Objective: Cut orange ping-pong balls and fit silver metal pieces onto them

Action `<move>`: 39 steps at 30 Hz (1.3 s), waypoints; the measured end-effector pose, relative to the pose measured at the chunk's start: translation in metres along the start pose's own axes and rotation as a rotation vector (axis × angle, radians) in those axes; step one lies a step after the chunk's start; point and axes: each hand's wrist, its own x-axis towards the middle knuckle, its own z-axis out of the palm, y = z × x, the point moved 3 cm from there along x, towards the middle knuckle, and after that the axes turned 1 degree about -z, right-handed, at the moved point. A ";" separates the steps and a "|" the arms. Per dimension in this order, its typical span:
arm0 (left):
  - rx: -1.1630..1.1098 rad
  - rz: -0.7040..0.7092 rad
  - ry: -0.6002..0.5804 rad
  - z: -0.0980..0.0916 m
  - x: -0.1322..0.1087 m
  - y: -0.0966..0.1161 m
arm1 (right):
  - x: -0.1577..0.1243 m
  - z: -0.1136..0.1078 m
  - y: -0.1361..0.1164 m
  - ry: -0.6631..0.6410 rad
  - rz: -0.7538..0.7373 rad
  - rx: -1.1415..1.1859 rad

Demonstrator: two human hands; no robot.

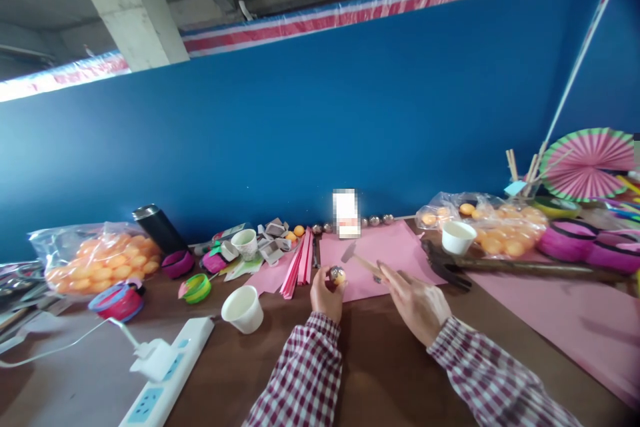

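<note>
My left hand pinches a small shiny silver ball with an orange-yellow patch on its lower side, near the front edge of a pink paper sheet. Closed around the pale wooden handle of a small hammer is my right hand. The hammer's grey head is over the paper, just above and to the right of the ball, apart from it. More silver balls stand in a row along the blue wall, on both sides of a blurred-out white object.
Bags of orange balls stand left and right. White cups, folded pink strips, a larger dark hammer and a power strip lie around. A black flask leans by the wall.
</note>
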 end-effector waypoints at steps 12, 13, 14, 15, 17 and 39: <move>0.118 0.096 0.045 -0.003 0.000 0.000 | 0.000 0.001 -0.003 -0.058 -0.039 0.010; 0.111 0.082 0.041 -0.003 0.000 -0.001 | 0.000 0.002 -0.001 -0.071 -0.019 0.010; 0.102 0.069 0.031 -0.003 0.001 -0.001 | 0.001 0.003 0.003 -0.076 0.018 0.008; 0.093 0.061 0.017 -0.002 0.001 -0.001 | 0.001 0.004 0.008 -0.077 0.066 0.002; 0.085 0.069 0.011 -0.002 0.001 0.000 | 0.003 0.006 0.022 -0.080 0.161 -0.030; 0.067 0.166 -0.187 0.014 -0.018 0.020 | 0.011 0.036 0.038 -0.101 0.019 0.141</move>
